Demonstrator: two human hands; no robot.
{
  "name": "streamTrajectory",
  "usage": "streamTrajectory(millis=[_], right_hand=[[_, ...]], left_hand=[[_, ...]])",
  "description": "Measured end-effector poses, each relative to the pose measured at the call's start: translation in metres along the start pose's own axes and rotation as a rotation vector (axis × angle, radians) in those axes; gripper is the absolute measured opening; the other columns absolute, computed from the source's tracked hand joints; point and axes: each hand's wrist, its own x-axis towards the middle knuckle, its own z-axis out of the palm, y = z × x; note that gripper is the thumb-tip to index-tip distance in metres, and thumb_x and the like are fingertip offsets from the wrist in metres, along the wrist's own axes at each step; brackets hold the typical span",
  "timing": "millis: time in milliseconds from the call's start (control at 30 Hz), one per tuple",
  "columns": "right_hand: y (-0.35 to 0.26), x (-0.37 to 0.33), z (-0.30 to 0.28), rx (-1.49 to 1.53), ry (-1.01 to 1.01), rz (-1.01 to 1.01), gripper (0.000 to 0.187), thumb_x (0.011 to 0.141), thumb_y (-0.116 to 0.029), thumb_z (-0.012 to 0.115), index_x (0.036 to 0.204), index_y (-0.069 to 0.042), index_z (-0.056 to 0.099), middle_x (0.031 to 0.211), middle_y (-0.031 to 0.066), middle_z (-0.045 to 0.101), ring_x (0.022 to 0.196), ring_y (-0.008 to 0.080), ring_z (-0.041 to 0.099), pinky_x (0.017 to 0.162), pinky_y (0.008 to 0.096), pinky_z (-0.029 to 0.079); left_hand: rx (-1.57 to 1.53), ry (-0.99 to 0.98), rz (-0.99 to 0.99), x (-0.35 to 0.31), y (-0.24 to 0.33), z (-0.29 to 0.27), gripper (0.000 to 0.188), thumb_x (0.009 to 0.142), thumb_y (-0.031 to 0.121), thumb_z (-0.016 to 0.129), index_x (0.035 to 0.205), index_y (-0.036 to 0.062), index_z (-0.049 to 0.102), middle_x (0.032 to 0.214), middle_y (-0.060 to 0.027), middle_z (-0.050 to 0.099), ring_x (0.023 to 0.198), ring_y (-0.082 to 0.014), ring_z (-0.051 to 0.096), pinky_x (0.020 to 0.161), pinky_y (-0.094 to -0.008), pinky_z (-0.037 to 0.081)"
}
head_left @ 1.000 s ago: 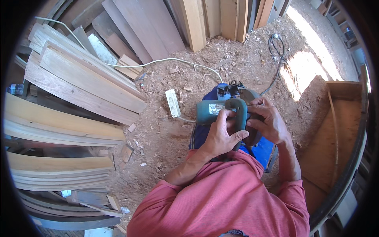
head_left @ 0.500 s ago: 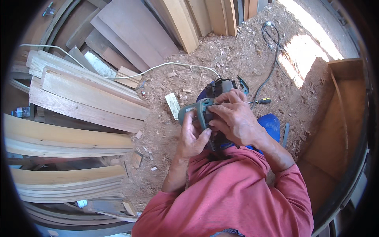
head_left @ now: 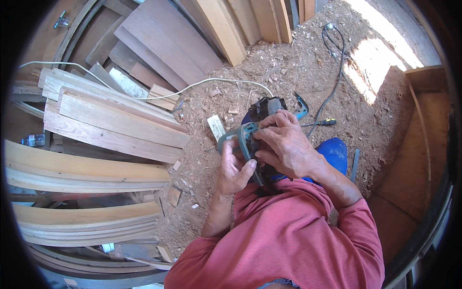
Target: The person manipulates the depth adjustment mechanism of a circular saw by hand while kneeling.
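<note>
A teal and black corded power tool (head_left: 244, 132), with its casing apparently taken apart, rests over my lap between my hands. My left hand (head_left: 234, 171) wraps round its teal housing, thumb toward me. Over the tool's dark inner part, my right hand (head_left: 291, 147) has its fingers bent and pressed together; whatever they pinch there is hidden. Just beyond the right knuckles lies a curved teal handle piece (head_left: 302, 107). A screwdriver (head_left: 327, 122) with a yellow and black handle is on the ground to the right, its shaft pointing toward my right hand.
Stacked boards (head_left: 115, 120) fill the left side, with more planks (head_left: 231, 33) leaning at the back. A pale cord (head_left: 207, 80) runs to the tool. A black cable (head_left: 339, 72) curls over shavings at right. A wooden trough-like piece (head_left: 409, 178) stands far right.
The whole view has shifted slightly, so the surroundings sit a little to the right. Both hands stay on the tool, with hardly any change in grip.
</note>
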Motion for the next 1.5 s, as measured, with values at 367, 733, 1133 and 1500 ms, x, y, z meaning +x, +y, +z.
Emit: streamTrajectory(millis=[367,733,1133,1500], right_hand=[[-0.003,0.011,0.000,-0.079,-0.049,-0.068,0.039,0.072,-0.026,0.084,0.103,-0.002,0.077,0.094,0.0104,0.074,0.110,0.0304,0.061,0.106,0.0504,0.041],[-0.002,0.020,0.008,-0.072,-0.074,-0.104,0.034,0.074,-0.027,0.082,0.096,-0.002,0.075,0.087,0.0109,0.072,0.106,0.0305,0.061,0.102,0.0495,0.041],[0.006,0.027,-0.001,0.012,-0.181,-0.060,0.031,0.077,-0.023,0.083,0.098,-0.003,0.076,0.093,0.0135,0.073,0.110,0.0321,0.064,0.106,0.0490,0.041],[0.010,0.029,0.012,-0.007,-0.111,-0.032,0.027,0.078,-0.026,0.084,0.095,-0.006,0.077,0.089,0.0100,0.075,0.106,0.0300,0.068,0.108,0.0479,0.040]], left_hand=[[-0.013,0.043,0.057,-0.006,-0.009,-0.006,0.070,0.097,0.011,0.074,0.148,0.0003,0.026,0.138,-0.0191,0.058,0.122,-0.0195,0.063,0.107,-0.0376,0.054],[0.005,0.072,0.035,-0.011,-0.008,-0.015,0.080,0.094,0.021,0.082,0.150,0.0007,0.028,0.139,-0.0168,0.058,0.126,-0.0203,0.060,0.109,-0.0375,0.050],[0.026,0.042,0.014,-0.005,0.000,-0.005,0.073,0.098,0.020,0.079,0.146,0.0027,0.028,0.131,-0.0183,0.062,0.113,-0.0201,0.066,0.097,-0.0374,0.057],[0.053,0.028,0.020,-0.002,0.003,-0.005,0.061,0.099,0.028,0.079,0.135,0.0032,0.036,0.126,-0.0166,0.064,0.112,-0.0182,0.066,0.096,-0.0362,0.056]])
